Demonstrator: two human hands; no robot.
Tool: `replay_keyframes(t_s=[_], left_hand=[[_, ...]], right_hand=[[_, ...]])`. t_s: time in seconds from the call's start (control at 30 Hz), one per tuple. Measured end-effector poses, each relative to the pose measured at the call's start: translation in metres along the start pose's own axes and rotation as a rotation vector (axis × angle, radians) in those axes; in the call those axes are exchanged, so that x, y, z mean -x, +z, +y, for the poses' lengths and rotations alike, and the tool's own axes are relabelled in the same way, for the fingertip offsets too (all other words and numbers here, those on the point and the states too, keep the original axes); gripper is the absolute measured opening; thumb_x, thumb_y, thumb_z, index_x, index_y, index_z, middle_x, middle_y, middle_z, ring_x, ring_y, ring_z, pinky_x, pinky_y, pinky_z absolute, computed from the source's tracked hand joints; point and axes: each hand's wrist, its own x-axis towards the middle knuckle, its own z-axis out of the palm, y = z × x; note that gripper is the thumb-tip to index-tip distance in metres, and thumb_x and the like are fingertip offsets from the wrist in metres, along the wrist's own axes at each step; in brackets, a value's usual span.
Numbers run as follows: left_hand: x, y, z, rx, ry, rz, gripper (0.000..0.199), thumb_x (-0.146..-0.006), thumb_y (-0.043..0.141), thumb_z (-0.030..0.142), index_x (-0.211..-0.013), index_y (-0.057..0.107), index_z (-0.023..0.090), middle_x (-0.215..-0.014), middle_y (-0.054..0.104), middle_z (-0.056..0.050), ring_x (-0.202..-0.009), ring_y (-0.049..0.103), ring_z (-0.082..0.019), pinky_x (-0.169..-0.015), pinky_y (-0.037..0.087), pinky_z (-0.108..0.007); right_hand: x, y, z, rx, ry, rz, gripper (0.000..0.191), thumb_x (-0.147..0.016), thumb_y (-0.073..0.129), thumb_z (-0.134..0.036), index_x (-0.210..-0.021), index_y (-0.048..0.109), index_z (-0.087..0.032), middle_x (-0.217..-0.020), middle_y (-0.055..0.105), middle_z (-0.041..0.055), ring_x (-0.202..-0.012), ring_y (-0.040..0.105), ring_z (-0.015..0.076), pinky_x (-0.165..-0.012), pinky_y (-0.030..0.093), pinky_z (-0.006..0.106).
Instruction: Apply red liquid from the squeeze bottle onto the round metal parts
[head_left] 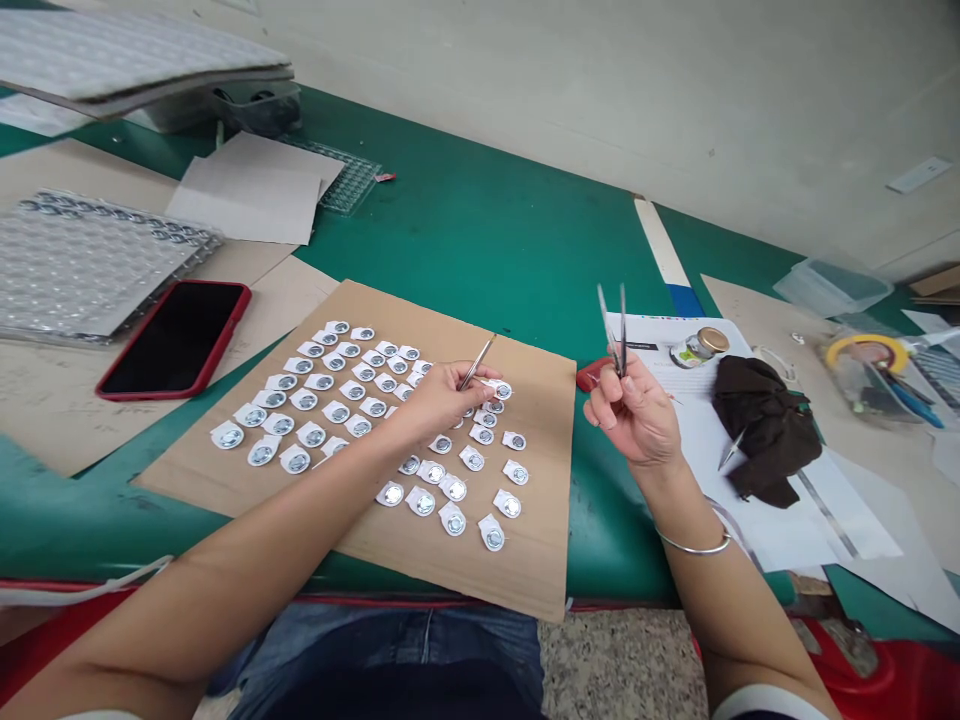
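Note:
My left hand is over a brown cardboard sheet, closed around a slim, pointed metal tool that sticks up between the fingers. At its fingertips is a small round silvery part with a white tab; whether the fingers grip it or only touch it, I cannot tell. Many similar tabbed discs lie in rough rows on the cardboard. To the right of the sheet, my right hand is raised, holding metal tweezers with tips pointing up and apart. Nothing shows between the tips.
A phone in a red case and clear trays are at left. Behind my right hand, papers carry a small glass jar and a dark brown cloth. Farther right, a plastic box holds tape and tools.

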Motion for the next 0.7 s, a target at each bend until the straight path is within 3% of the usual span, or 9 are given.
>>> replay_keyframes(t_s=[0.13,0.23,0.33,0.4,0.53,0.7], left_hand=[[-0.001,0.000,-0.001,-0.004,-0.008,-0.004,0.030,-0.075,0.066,0.026,-0.102,0.060,0.015,-0.075,0.065,-0.005,-0.043,0.040,-0.003,-0.037,0.019,-0.017],[-0.001,0.000,-0.002,-0.006,-0.013,-0.009,0.030,-0.075,0.066,0.027,-0.102,0.059,0.016,-0.077,0.066,-0.006,-0.041,0.036,-0.002,-0.037,0.018,-0.017],[-0.002,0.000,-0.004,-0.018,0.007,-0.026,0.030,-0.074,0.067,0.029,-0.101,0.060,0.016,-0.079,0.066,-0.007,-0.042,0.037,-0.003,-0.038,0.019,-0.017],[-0.003,-0.001,-0.006,-0.031,0.027,-0.037,0.030,-0.074,0.067,0.030,-0.099,0.060,0.016,-0.081,0.067,-0.007,-0.045,0.041,-0.004,-0.039,0.020,-0.017],[-0.004,-0.001,-0.009,-0.026,0.050,-0.057,0.031,-0.073,0.067,0.029,-0.100,0.060,0.016,-0.082,0.067,-0.007,-0.052,0.049,-0.007,-0.041,0.025,-0.017],[-0.004,0.000,-0.009,-0.031,0.059,-0.054,0.030,-0.073,0.068,0.027,-0.100,0.061,0.015,-0.080,0.067,-0.006,-0.052,0.049,-0.006,-0.044,0.028,-0.018]], right_hand=[[-0.001,0.002,-0.001,0.047,0.023,-0.020,0.043,-0.075,0.058,-0.043,-0.115,0.046,-0.032,-0.066,0.040,-0.0062,-0.045,0.039,0.0045,-0.047,0.042,0.023],[-0.001,0.003,-0.003,0.059,0.106,-0.022,0.036,-0.081,0.048,-0.047,-0.112,0.050,-0.029,-0.054,0.027,-0.0079,-0.037,0.025,0.0036,-0.039,0.031,0.020],[0.000,0.004,-0.002,0.013,0.157,-0.037,0.044,-0.086,0.032,-0.055,-0.110,0.054,-0.026,-0.049,0.018,-0.0084,-0.035,0.014,0.0035,-0.035,0.021,0.019],[0.000,0.005,-0.001,0.026,0.161,-0.023,0.048,-0.086,0.028,-0.057,-0.105,0.056,-0.025,-0.050,0.025,-0.0073,-0.035,0.021,0.0038,-0.034,0.024,0.019],[0.003,0.008,0.002,0.140,0.170,-0.007,0.025,-0.081,0.052,-0.043,-0.096,0.056,-0.023,-0.070,0.048,-0.0023,-0.049,0.045,0.0061,-0.039,0.039,0.021],[0.003,0.012,0.007,0.165,0.202,-0.046,0.026,-0.079,0.057,-0.039,-0.098,0.059,-0.022,-0.080,0.058,0.0010,-0.050,0.044,0.0039,-0.040,0.031,0.019]])
